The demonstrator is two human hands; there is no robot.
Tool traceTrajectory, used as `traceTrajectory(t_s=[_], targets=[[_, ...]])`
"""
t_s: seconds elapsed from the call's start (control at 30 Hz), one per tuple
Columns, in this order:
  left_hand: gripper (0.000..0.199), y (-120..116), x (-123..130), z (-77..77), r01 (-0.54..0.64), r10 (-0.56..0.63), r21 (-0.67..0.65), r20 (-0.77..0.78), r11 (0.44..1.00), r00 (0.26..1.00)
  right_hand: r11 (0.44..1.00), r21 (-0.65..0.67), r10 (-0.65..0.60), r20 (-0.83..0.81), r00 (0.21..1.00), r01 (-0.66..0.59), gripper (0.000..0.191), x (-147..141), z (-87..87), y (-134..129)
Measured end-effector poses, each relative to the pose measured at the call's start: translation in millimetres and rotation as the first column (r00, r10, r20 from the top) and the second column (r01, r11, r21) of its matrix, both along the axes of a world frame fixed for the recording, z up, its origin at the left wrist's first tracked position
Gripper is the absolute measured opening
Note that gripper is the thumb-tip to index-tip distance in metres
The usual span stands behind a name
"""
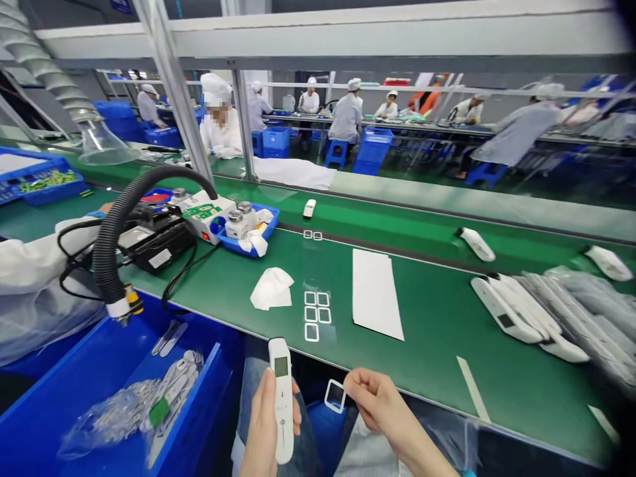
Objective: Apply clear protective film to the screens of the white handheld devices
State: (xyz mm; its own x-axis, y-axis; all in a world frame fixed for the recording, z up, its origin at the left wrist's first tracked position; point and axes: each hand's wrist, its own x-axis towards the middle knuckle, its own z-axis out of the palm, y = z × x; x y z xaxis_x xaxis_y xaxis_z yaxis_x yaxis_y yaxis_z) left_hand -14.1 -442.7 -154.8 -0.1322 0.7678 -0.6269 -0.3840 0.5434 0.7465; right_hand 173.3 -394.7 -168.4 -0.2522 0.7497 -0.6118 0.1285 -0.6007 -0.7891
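Note:
My left hand is closed around a white handheld thermometer, held upright with its small grey screen facing me. Between thumb and fingertips, my right hand pinches a square, white-edged screen cover by one side; its middle is see-through. The cover hangs just right of the thermometer, apart from it. On the green bench beyond my hands lies a clear sheet bearing several more of these square covers. A crumpled white cloth is left of the sheet, and a white paper stack is right of it.
White devices and plastic bags lie at the right. Others rest on the green belt. A blue tray holds bottles. A black hose arches over a blue bin of parts. Another person's sleeve is at left.

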Motion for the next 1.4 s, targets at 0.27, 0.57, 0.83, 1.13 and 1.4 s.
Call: traceTrajectory(t_s=[0.27, 0.57, 0.83, 1.13, 1.4], targets=[[0.062, 5, 22, 6.7, 0.117, -0.118, 0.024, 0.032, 0.993, 0.992, 0.995, -0.076, -0.075, -0.123, 0.989, 0.066, 0.056, 18, 4.1, -3], [0.064, 1, 25, 7.9, 0.148, -0.147, -0.016, 0.024, 0.989, 0.989, 0.995, -0.082, -0.065, -0.181, 0.981, 0.051, 0.041, 25, 21.1, -3], [0.063, -1, 28, 6.9, 0.164, -0.163, -0.018, 0.017, 0.986, 0.986, 0.995, -0.083, -0.078, -0.191, 0.978, 0.063, 0.032, 27, 33.4, -6], [0.065, -1, 32, 4.0, 0.183, -0.182, -0.042, 0.038, 0.982, 0.983, 0.996, -0.068, -0.061, -0.185, 0.981, 0.049, 0.031, 30, 33.4, -7], [0.055, 29, 14, 4.2, 0.193, -0.171, 0.056, -0.273, 0.98, 0.947, 0.992, -0.098, -0.093, -0.186, 0.978, 0.075, 0.028, 28, 32.9, -3]])
